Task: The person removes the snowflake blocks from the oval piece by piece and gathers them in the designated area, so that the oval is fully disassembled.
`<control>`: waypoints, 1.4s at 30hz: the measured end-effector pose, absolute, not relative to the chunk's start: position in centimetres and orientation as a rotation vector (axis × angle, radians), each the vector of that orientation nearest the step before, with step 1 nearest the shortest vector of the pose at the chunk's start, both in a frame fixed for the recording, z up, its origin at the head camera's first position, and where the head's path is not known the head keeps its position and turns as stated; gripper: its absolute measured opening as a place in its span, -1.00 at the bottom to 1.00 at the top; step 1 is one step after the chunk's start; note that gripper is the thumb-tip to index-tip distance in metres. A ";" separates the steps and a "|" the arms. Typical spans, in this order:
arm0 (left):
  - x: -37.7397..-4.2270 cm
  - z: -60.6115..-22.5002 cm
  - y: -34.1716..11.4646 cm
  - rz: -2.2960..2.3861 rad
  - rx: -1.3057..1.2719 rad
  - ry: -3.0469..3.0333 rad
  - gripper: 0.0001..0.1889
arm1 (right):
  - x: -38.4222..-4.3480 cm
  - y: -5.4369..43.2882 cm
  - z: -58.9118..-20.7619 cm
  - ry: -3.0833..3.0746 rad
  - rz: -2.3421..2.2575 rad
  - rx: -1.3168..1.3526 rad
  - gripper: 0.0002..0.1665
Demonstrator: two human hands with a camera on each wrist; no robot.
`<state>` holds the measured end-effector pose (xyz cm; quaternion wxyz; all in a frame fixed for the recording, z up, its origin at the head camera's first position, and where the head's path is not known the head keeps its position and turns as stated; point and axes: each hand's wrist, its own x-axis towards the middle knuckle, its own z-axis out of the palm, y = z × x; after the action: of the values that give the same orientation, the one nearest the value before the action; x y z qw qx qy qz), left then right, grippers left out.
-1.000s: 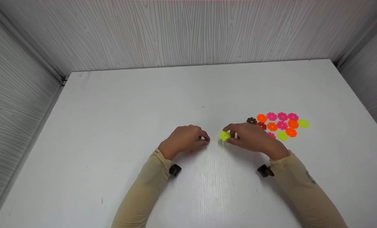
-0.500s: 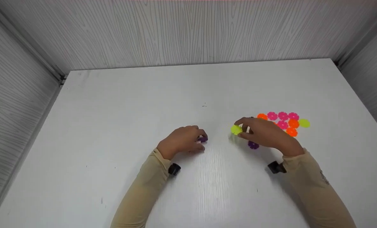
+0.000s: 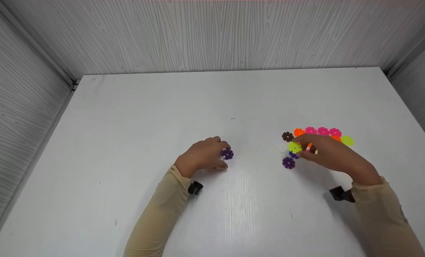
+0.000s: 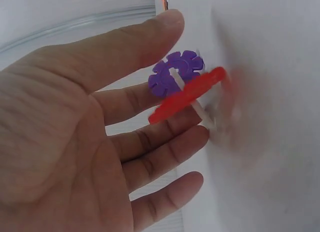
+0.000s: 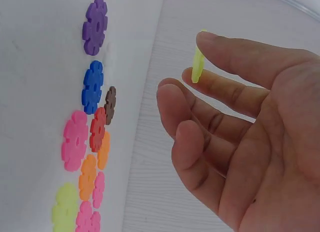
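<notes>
My left hand (image 3: 204, 154) is beside a small cluster of interlocking flower-shaped discs, thumb and fingers spread apart. In the left wrist view the cluster has a purple disc (image 4: 165, 80), a red disc (image 4: 187, 95) and a white piece (image 4: 202, 114) slotted together. The thumb stands clear of it; the fingers lie behind, and whether they touch it I cannot tell. Thumb and index finger of my right hand (image 3: 328, 151) pinch a yellow-green disc (image 5: 198, 66) above the table. Below it lie a blue disc (image 5: 93, 87) and a single purple disc (image 3: 288, 162).
Loose discs lie grouped on the white table (image 3: 155, 107) at the right: a brown disc (image 3: 287, 136), a red disc (image 5: 98, 129), orange, pink and yellow-green ones. My right hand covers part of the group. Wood-grain panels (image 3: 219, 35) enclose the back and sides.
My right hand has moved right with the yellow-green disc, over the loose discs. The left thumb and fingers have spread apart, and the purple disc beside them shows now.
</notes>
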<state>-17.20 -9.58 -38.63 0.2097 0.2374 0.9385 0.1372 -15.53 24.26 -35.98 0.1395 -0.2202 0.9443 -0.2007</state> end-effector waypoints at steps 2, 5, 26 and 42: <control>-17.3 -38.6 -9.6 0.351 0.649 2.629 -0.41 | -15.4 24.6 -35.7 2.718 -0.591 -0.623 -0.48; -17.3 -38.4 -9.8 0.302 0.615 2.651 -0.43 | -15.3 25.0 -35.6 2.692 -0.605 -0.619 -0.50; -17.5 -38.6 -10.1 0.382 0.541 2.598 -0.57 | -15.2 25.6 -36.3 2.492 -0.561 -0.544 -0.57; -17.8 -39.0 -10.3 0.432 0.558 2.591 -0.59 | -15.4 26.1 -37.4 2.404 -0.603 -0.574 -0.65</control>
<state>-17.82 -10.28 -39.01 0.2263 0.2024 0.9398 0.1567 -15.41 26.06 -37.44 0.2944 -0.2155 0.9031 -0.2264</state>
